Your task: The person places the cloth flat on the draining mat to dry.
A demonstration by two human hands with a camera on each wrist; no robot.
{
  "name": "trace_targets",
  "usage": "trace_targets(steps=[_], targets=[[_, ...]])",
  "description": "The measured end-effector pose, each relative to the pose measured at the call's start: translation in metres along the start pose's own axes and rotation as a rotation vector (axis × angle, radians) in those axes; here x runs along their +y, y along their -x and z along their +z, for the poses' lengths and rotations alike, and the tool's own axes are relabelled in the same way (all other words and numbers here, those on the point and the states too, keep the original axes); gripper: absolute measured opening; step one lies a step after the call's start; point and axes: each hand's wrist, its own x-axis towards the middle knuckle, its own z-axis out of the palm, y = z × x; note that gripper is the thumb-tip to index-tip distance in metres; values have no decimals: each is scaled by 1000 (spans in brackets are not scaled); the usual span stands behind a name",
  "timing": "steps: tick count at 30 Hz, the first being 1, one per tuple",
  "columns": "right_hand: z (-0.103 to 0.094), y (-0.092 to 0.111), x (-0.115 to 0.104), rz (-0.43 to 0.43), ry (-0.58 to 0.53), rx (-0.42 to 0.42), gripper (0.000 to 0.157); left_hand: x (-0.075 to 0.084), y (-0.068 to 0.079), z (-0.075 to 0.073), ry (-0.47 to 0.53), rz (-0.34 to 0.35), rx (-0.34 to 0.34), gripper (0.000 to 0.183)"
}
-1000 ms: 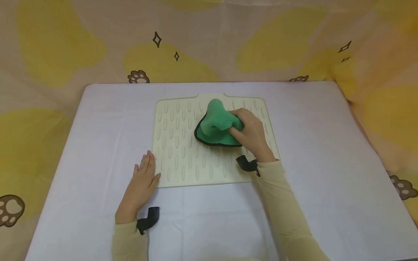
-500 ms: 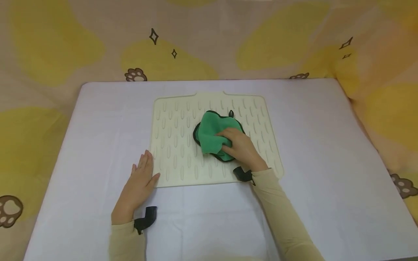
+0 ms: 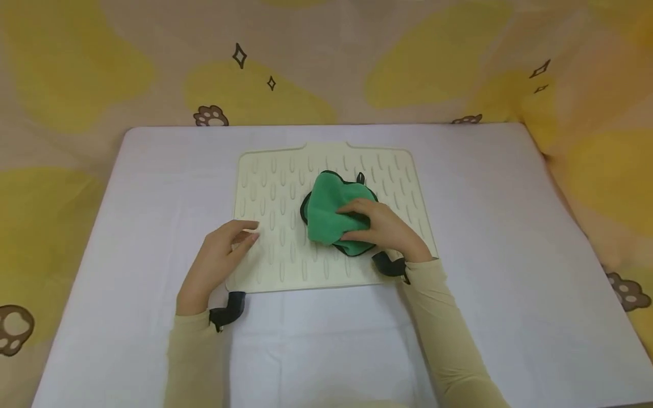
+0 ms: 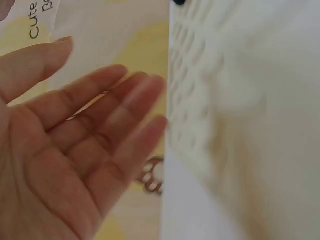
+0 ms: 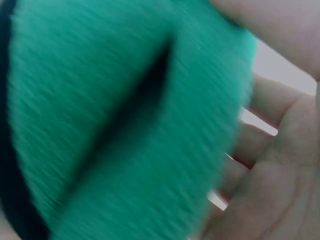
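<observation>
A crumpled green cloth (image 3: 326,209) with black edging and a small black hanging loop lies over the middle of the cream ribbed mat (image 3: 270,266). My right hand (image 3: 385,229) grips a fold of it from the right, thumb nearer me and fingers on the far side. In the right wrist view, the raised fold of cloth (image 5: 125,135) fills most of the picture, and the fingers (image 5: 262,100) show behind it. Over the mat's left edge hovers my left hand (image 3: 219,255), fingers relaxed and holding nothing. Its palm (image 4: 45,170) shows in the left wrist view.
A white-covered table (image 3: 505,255) spreads around the mat on all sides. Behind it hangs a yellow patterned fabric (image 3: 285,62), which also runs down both sides. Each wrist wears a black camera mount (image 3: 229,309).
The right hand has drawn the cloth from a raised, bunched shape down flatter and nearer on the mat. The left hand has lifted off the mat's left edge, its fingers bending inward.
</observation>
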Motion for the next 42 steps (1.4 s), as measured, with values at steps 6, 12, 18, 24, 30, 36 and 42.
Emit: trace_targets(steps=[6,12,18,24,30,36,42], targets=[[-15,11,12,65,-121,91,44,5,-44,25,108,-11,-19,32],[-20,20,30,290,-101,156,37,9,-59,57,78,-37,-47,34],[-15,26,41,443,-88,186,38,16,-63,83,59,-38,44,28],[-9,20,43,452,-123,239,34,23,-67,83,36,-63,100,17],[-2,13,46,478,-158,291,34,24,-69,83,0,-89,111,10],[-2,11,51,444,-209,357,21,19,-70,75,149,-112,179,12],[-7,10,58,406,-294,422,18,16,-74,65,303,-180,236,16]])
